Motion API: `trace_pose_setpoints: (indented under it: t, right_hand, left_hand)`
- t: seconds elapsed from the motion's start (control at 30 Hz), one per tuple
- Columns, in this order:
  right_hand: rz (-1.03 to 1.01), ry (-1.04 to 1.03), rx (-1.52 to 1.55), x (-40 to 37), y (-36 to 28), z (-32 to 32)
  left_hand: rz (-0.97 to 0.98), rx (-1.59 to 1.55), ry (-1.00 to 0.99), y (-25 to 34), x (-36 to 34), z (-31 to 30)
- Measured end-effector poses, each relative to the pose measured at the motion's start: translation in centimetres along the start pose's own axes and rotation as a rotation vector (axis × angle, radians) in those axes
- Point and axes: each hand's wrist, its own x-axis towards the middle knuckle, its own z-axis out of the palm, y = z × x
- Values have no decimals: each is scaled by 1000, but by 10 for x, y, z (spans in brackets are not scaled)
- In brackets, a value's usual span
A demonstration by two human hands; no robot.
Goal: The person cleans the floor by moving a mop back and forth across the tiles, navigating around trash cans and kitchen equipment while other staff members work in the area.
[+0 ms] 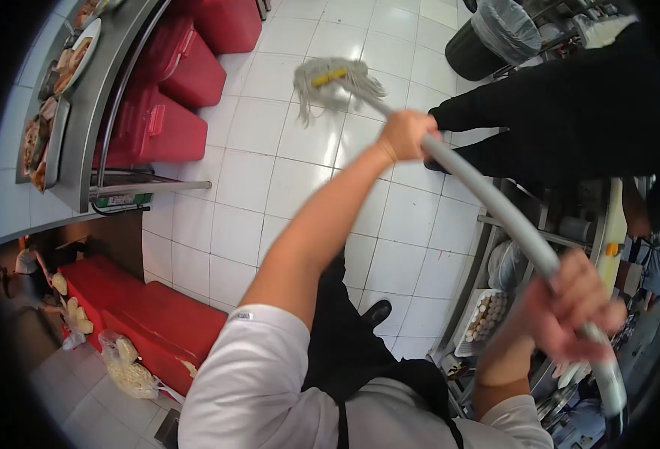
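Mop (pixel 487 197) is held aslant over the white-tiled floor (pixel 244 187), its stringy head (pixel 356 73) spread on the tiles at twelve o'clock from the centre of view, its grey handle run down toward four. The handle is gripped by both hands: the grip of the left hand (pixel 408 135) is closed around it at one o'clock, and that of the right hand (pixel 573 307), blurred, is wrapped around it near four. The floor is crossed by thin grout lines, and light is reflected in its glossy tiles. At ten o'clock a steel tabletop (pixel 86 123) is laden with dishes of food (pixel 73 63); red bins (pixel 195 82) are stood just beside it. At one o'clock a black bin (pixel 468 56) is lined with clear plastic; at two, a person in black (pixel 569 112) is seen. Red containers (pixel 172 325) are set at eight o'clock.
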Motion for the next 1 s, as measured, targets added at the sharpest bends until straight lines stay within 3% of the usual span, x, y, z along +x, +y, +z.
trace_pose_setpoints:
  t: [0.07,0.1,0.13,0.17,0.2,0.27,0.37,0.5,0.57,0.63,0.7,0.77,0.83,0.97,1.0]
  right_hand:
    - [146,-39,47,-8,82,13]
    - [219,-57,69,-12,123,19]
    - [111,-91,-18,-21,174,27]
    - [228,69,-324,-44,208,44]
    - [327,-55,-581,-48,228,61]
    - [393,-180,-423,-86,278,75]
    - [416,-168,-362,-104,282,86]
    - [604,-16,-273,-129,229,75]
    - [374,-155,-403,-117,182,55]
    - [415,-167,-355,-105,120,32]
    - [453,-50,-315,-89,48,18]
    - [441,-19,-285,-60,-30,-1]
    - [388,-42,-237,-32,-110,-7]
    - [115,-11,-38,-12,-238,6]
    - [-159,212,-408,-29,-276,-19]
  left_hand:
    - [-149,55,-62,-82,12,-26]
    - [-357,200,-169,-116,19,-43]
    - [-393,258,-196,-139,20,-66]
    - [-377,303,-237,-168,21,-86]
    - [-578,303,-383,-179,28,-107]
    - [-668,577,-563,-169,39,-138]
    - [-745,644,-469,-190,8,-147]
    - [-576,601,-396,-161,-28,-140]
    - [-473,555,-305,-140,-47,-119]
    - [-375,439,-117,-85,-59,-87]
    - [-293,320,43,-14,-68,-60]
    - [-210,237,120,73,-65,-46]
    - [-268,117,61,157,-71,-43]
    - [-135,-206,-175,284,-101,-58]
    - [-144,-202,-223,302,-116,-58]
